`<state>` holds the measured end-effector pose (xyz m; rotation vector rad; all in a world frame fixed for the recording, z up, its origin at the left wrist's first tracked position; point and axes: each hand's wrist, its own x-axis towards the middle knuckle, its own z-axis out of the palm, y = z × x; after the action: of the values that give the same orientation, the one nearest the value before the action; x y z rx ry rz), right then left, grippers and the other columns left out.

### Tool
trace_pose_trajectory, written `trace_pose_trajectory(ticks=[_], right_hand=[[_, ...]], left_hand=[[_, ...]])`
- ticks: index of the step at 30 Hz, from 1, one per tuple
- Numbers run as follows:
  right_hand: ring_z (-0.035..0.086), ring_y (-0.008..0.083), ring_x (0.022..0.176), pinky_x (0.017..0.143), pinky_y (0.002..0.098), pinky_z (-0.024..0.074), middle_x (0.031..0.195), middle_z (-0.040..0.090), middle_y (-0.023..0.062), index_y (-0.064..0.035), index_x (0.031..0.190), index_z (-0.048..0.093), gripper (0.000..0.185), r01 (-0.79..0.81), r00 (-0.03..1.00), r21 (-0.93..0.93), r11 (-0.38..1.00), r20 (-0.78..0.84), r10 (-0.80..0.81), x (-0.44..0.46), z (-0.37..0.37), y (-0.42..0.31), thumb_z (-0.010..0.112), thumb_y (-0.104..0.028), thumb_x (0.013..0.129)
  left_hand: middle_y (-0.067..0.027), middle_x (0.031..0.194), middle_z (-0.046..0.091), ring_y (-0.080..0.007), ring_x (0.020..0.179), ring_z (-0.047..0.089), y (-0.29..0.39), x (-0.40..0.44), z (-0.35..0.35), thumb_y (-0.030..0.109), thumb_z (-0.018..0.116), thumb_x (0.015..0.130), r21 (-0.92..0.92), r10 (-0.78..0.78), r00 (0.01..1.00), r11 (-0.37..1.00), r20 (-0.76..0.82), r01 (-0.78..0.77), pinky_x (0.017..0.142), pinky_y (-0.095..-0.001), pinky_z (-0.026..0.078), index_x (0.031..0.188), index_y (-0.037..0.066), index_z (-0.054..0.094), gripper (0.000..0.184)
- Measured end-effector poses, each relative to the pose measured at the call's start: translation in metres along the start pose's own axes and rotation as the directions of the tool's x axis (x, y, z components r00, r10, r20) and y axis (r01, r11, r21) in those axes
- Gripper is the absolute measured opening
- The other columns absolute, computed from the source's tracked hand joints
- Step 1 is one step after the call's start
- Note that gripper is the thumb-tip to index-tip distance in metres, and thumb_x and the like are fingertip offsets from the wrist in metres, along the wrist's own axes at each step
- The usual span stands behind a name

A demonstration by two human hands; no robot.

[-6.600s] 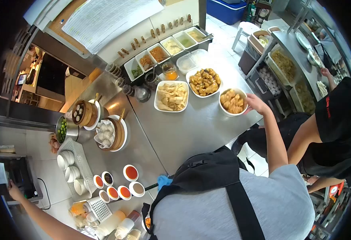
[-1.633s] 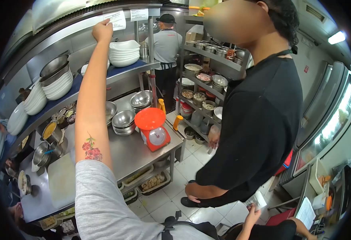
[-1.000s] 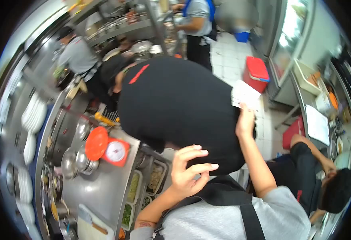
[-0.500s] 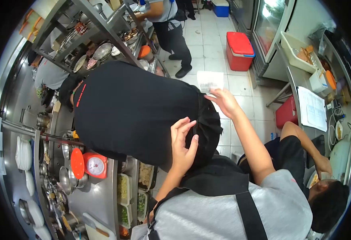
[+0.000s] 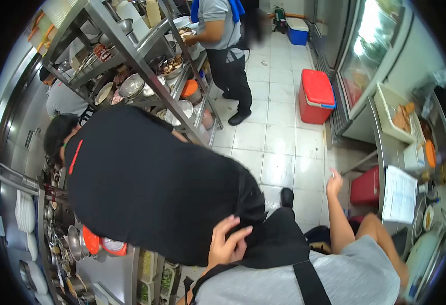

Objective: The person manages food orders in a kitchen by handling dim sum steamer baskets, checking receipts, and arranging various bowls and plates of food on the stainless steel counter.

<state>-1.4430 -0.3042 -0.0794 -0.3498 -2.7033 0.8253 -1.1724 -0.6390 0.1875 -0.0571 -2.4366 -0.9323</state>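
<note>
My left hand is beside the black shirt of a person bending in front of me. Its fingers are loosely bent and apart, with nothing seen in them; I cannot tell whether they touch the cloth. Out to the right, my right hand is closed, its fingers drawn together. A tiny pale bit shows at the fingertips, too small to name. Below my hands is my black apron over a grey shirt.
A metal shelf rack with bowls and food stands at the upper left. Another person works beside it. A red cooler sits on the tiled floor. Papers lie on the right counter, below a white bin.
My right hand has swung right and away from the bending person; the printed slip at its fingers no longer shows clearly. My left hand is lower. The bending person has shifted left and down in view.
</note>
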Motion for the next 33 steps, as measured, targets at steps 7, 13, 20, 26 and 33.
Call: trace_pose_trajectory(ticks=[7,13,20,26,33], right_hand=[[0.062,0.0320,0.090,0.084,0.0392,0.0468,0.096,0.066,0.0175,-0.0052,0.102,0.065,0.028,0.161,0.825,0.221,0.962,0.505,-0.254,0.044,0.092,0.025,0.041,-0.013,0.090],[0.058,0.0159,0.093,0.084,0.0315,0.0459,0.095,0.064,0.0110,0.0012,0.107,0.059,0.026,-0.192,-0.178,0.651,0.734,0.712,-0.679,0.123,0.074,-0.202,0.049,-0.008,0.085],[0.061,0.0331,0.084,0.076,0.0401,0.0468,0.092,0.063,0.0205,-0.0019,0.107,0.059,0.028,0.106,-0.467,0.908,0.405,0.405,-0.786,0.203,0.065,-0.408,0.048,-0.010,0.083],[0.062,0.0368,0.084,0.077,0.0410,0.0487,0.090,0.064,0.0196,-0.0040,0.109,0.061,0.029,0.327,-0.483,0.912,0.247,0.385,-0.786,0.270,0.106,-0.545,0.051,-0.007,0.082],[0.060,0.0404,0.087,0.075,0.0417,0.0477,0.089,0.063,0.0232,-0.0014,0.104,0.060,0.025,0.309,0.576,0.936,0.168,-0.044,-0.816,0.367,0.202,-0.778,0.045,-0.004,0.085]], left_hand=[[-0.0006,0.104,0.059,-0.0197,0.101,0.057,-0.015,0.065,0.063,0.007,0.069,0.066,0.387,-0.239,0.953,0.909,0.184,0.153,0.097,-0.0433,0.038,0.106,0.022,0.067,0.044],[-0.0068,0.096,0.060,-0.0260,0.097,0.057,-0.024,0.216,0.149,0.006,0.072,0.072,-0.117,-0.616,0.728,0.782,-0.302,0.613,0.085,-0.0355,0.047,0.103,0.008,0.068,0.031],[-0.0048,0.075,0.063,-0.0094,0.071,0.062,-0.100,0.307,0.123,-0.007,0.067,0.075,-0.333,-0.689,0.644,0.724,-0.333,0.603,0.064,-0.0231,0.051,0.101,-0.001,0.067,0.027],[-0.0052,0.081,0.065,-0.0129,0.080,0.064,-0.184,0.407,0.097,-0.012,0.064,0.074,-0.548,-0.693,0.592,0.707,-0.412,0.447,0.076,-0.0243,0.050,0.100,-0.005,0.066,0.027],[-0.0095,0.081,0.065,-0.0169,0.073,0.062,-0.258,0.526,0.046,-0.009,0.066,0.073,0.066,-0.113,0.634,0.966,-0.765,0.252,0.069,-0.0261,0.049,0.087,0.004,0.069,0.019]])
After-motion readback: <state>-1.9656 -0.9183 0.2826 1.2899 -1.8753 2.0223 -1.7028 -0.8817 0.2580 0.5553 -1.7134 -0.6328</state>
